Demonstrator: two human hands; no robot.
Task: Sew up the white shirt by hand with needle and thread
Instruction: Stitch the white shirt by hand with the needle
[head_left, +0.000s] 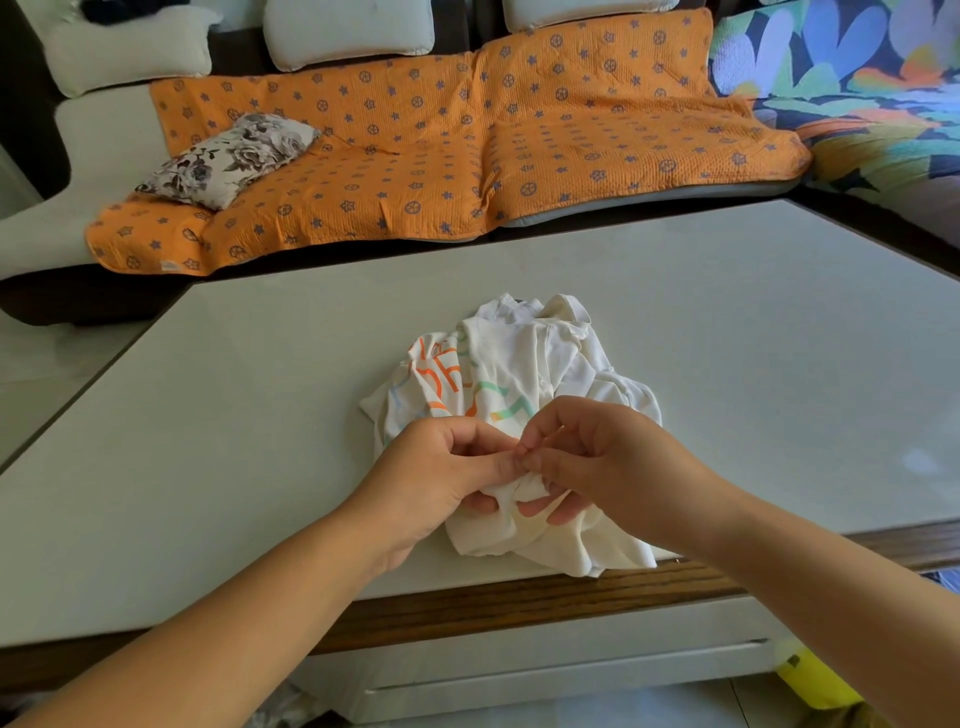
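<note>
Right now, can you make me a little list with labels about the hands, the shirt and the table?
left hand: pinches a fold of the white shirt
right hand: pinches the same fold, fingertips by the left thumb
white shirt: crumpled on the table, colourful print showing
needle and thread: too small to see
behind: orange cover with star print

Orange and green printed letters (441, 375) on the crumpled white shirt (524, 364), broken up by folds, no word readable

Soft daylight, faint sheen on the table (919, 460), perhaps right-lit; bowed edges.
</note>
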